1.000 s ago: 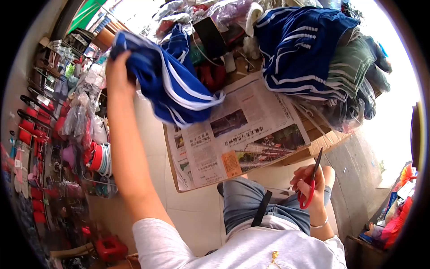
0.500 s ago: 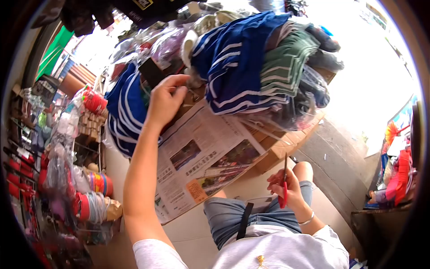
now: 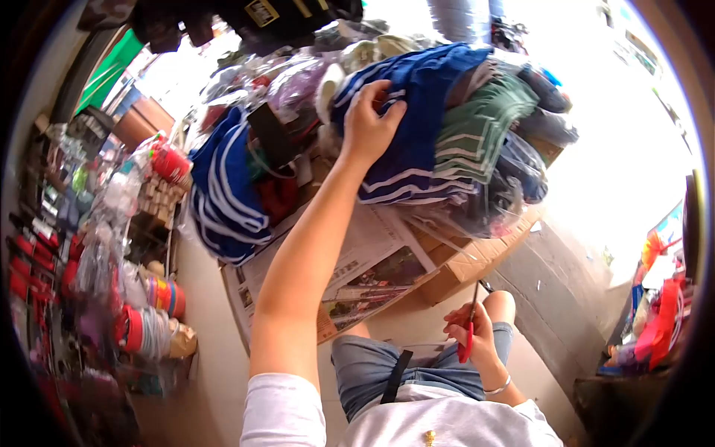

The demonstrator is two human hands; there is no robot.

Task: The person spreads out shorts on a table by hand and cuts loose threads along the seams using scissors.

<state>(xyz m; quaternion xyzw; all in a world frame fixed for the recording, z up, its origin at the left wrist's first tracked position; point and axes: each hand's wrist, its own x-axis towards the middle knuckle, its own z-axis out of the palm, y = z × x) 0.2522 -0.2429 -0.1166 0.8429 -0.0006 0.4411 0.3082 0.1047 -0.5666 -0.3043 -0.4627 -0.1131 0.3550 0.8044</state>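
Observation:
My left hand (image 3: 370,125) is at the stack of blue cloth items with white stripes (image 3: 417,89), its thumb apart from its bent fingers. It appears to touch the top of the stack; the fingertips are partly hidden. My right hand (image 3: 480,335) holds a pair of scissors with red handles (image 3: 466,344) above my lap, the blades pointing up and away from me. Green cloth with white edging (image 3: 477,134) lies against the right side of the blue stack. Another bundle of blue striped cloth (image 3: 227,194) sits to the left.
A newspaper (image 3: 346,257) covers part of the cardboard box (image 3: 469,264) under the stacks. Plastic-wrapped goods (image 3: 294,82) are heaped behind. Shelves of wares, including a striped roll (image 3: 165,302), stand at left. Dark bags (image 3: 275,18) hang overhead.
My left hand has moved right and away from me, from beside the dark strip onto the blue cloth stack. My right hand keeps the scissors in nearly the same place.

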